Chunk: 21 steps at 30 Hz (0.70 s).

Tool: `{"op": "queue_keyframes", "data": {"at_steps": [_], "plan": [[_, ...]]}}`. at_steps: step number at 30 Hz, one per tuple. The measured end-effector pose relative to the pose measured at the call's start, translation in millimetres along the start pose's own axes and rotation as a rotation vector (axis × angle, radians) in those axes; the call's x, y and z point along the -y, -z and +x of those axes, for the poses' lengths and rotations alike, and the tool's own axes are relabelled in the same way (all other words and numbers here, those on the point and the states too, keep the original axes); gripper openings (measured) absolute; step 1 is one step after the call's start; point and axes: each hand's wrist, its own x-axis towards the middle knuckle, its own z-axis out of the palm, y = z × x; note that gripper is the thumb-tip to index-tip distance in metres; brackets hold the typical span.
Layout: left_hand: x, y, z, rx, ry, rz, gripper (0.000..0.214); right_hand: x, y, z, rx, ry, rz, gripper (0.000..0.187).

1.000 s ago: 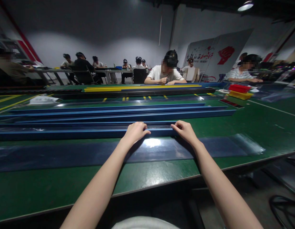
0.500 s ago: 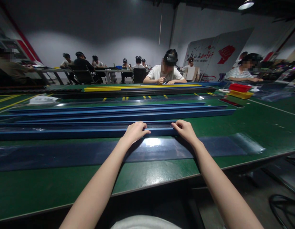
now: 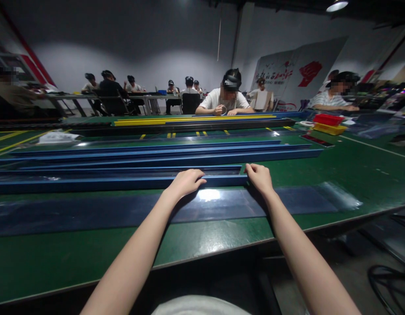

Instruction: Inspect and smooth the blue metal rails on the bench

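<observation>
Two hands on a blue rail (image 3: 91,183)
Left hand (image 3: 186,181) curled over its near edge — right hand (image 3: 260,177) pinching its end, on the green desk (image 3: 222,238).

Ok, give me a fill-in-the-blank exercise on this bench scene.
The left hand and right hand both touch the nearest rail, which is ____.
The right hand is at that rail's ____ end.
The red tray sits on a ____ one.
The table is ____.
Missing: blue; right; yellow; green.
</observation>
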Motion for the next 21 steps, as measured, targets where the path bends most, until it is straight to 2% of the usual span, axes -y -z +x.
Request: {"op": "queue_keyframes", "data": {"at_steps": [5, 21], "plan": [[0.1, -0.4, -0.3, 0.008, 0.002, -0.019, 0.032, -4.0, -1.1, 1.8, 0.032, -0.066, 0.040, 0.034], [-0.8, -0.4, 1.3, 0.029, 0.060, 0.006, 0.036, -5.3, -2.7, 3.6, 0.148, -0.129, 0.100, 0.029]]}}
